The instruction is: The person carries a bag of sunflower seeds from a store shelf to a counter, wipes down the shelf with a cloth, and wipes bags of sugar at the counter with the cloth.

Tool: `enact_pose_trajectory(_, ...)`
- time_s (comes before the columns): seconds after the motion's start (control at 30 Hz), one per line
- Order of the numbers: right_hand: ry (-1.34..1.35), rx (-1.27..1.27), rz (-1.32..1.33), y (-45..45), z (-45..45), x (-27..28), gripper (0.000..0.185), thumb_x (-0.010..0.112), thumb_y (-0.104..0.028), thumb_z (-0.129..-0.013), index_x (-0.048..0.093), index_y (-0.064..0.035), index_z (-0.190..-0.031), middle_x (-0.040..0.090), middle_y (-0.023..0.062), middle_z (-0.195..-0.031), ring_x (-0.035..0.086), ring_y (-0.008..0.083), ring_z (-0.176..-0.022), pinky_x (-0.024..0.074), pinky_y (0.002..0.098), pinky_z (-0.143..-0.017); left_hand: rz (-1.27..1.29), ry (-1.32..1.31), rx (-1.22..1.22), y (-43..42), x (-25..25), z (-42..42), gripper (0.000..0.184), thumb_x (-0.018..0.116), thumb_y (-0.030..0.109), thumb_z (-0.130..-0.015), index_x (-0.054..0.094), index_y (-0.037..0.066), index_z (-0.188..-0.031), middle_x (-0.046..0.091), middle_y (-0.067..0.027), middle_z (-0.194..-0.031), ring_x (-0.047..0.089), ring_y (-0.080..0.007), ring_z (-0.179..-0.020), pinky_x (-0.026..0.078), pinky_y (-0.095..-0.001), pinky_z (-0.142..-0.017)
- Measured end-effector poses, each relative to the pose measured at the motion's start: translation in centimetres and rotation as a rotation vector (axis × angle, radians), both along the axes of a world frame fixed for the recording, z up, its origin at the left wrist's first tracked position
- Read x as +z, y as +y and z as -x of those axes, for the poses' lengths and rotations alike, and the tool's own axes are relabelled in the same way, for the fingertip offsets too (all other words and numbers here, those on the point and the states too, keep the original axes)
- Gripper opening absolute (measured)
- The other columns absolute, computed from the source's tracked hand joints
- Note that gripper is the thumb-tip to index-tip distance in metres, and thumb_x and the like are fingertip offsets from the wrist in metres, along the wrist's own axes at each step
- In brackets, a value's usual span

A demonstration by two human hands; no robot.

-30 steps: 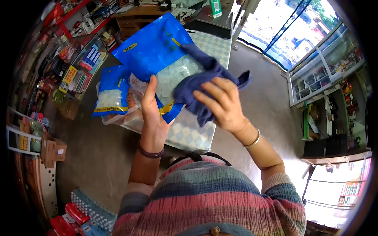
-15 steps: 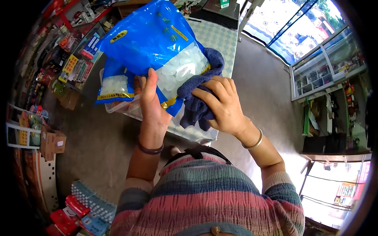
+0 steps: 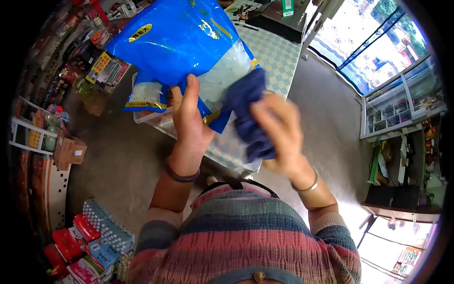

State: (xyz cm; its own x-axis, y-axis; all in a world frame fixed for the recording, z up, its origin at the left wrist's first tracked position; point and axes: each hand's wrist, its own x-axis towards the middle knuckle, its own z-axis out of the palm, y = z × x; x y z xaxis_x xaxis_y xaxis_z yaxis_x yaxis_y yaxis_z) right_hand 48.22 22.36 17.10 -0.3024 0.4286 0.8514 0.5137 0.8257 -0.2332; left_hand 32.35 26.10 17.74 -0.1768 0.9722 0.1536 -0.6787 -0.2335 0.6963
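Observation:
My left hand (image 3: 191, 120) grips the lower edge of a large blue plastic bag (image 3: 165, 45), thumb in front. Through its clear window show white, translucent lumps that look like rock sugar. Bunched in my right hand (image 3: 286, 132) is a dark blue cloth (image 3: 248, 113); hand and cloth are blurred by motion. The cloth overlaps the bag's lower right side in view, but I cannot tell whether it touches. A smaller blue bag (image 3: 146, 94) with a similar window lies left of my left hand, over a clear plastic container (image 3: 142, 117).
Beneath the bags is a table with a checked cloth (image 3: 279, 57). Packed shelves stand at the left, near a cardboard box (image 3: 68, 150). Red and blue packages (image 3: 101, 253) sit at lower left. A glass-fronted cabinet (image 3: 395, 102) is at the right, by a doorway.
My right hand has drawn the cloth slightly down and right across the bag's front. The left hand keeps its hold, and the whole view has shifted a little.

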Motion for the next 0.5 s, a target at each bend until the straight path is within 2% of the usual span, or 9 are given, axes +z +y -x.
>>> enact_pose_trajectory(0.03,-0.120,0.061,0.104,-0.3,0.5,0.1,0.052,0.063,-0.015,-0.066,0.060,-0.0042,-0.117,0.055,0.0136,-0.113,0.051,0.0319,-0.111,0.0416,0.0420,-0.089,0.010,0.007,0.030,-0.4,0.5,-0.7,0.041,0.043,0.034,-0.097,0.039,0.008,-0.129,0.053,-0.0117,-0.121,0.058,-0.0247,-0.105,0.050,-0.0385,-0.088)
enact_pose_trajectory(0.1,-0.226,0.014,-0.020,0.1,1.2,-2.2,0.051,0.060,-0.015,-0.066,0.060,-0.0046,-0.116,0.054,0.0119,-0.113,0.051,0.0297,-0.107,0.0430,0.0401,-0.087,0.000,0.034,-0.061,0.1,-0.7,-0.8,0.045,0.043,0.041,-0.096,0.041,0.008,-0.127,0.056,-0.0108,-0.117,0.062,-0.0227,-0.098,0.053,-0.0355,-0.084)
enact_pose_trajectory(0.2,-0.181,0.088,0.029,0.0,-0.2,-1.9,0.052,0.059,-0.012,-0.064,0.060,-0.0042,-0.116,0.054,0.0117,-0.110,0.052,0.0279,-0.099,0.0444,0.0377,-0.083,0.032,0.008,-0.060,-0.2,-0.9,-1.9,0.048,0.042,0.045,-0.095,0.044,0.007,-0.124,0.057,-0.0095,-0.114,0.062,-0.0209,-0.095,0.053,-0.0344,-0.082)
enact_pose_trajectory(0.3,-0.213,0.018,0.102,-0.9,-1.0,-1.2,0.055,0.061,-0.010,-0.061,0.060,-0.0040,-0.115,0.053,0.0114,-0.107,0.052,0.0267,-0.094,0.0466,0.0360,-0.079,0.030,-0.095,-0.079,-0.4,-1.4,-2.9,0.041,0.045,0.039,-0.096,0.044,0.006,-0.120,0.055,-0.0083,-0.113,0.060,-0.0185,-0.095,0.052,-0.0325,-0.080)
enact_pose_trajectory(0.33,-0.190,0.043,0.230,-1.5,-1.3,-0.5,0.063,0.066,-0.008,-0.055,0.059,-0.0035,-0.117,0.052,0.0112,-0.103,0.053,0.0280,-0.093,0.0487,0.0368,-0.075,0.018,-0.114,-0.084,-0.5,-1.1,-3.3,0.040,0.044,0.038,-0.097,0.043,0.006,-0.120,0.055,-0.0080,-0.113,0.060,-0.0180,-0.095,0.052,-0.0320,-0.079)
enact_pose_trajectory(0.5,-0.110,0.125,0.295,-2.0,-2.4,-0.5,0.070,0.073,-0.007,-0.049,0.057,-0.0046,-0.117,0.051,0.0115,-0.102,0.055,0.0298,-0.090,0.0504,0.0369,-0.070,0.005,-0.184,-0.184,-1.6,-0.3,-4.4,0.048,0.040,0.046,-0.096,0.046,0.004,-0.121,0.058,-0.0080,-0.110,0.061,-0.0184,-0.093,0.052,-0.0306,-0.078)
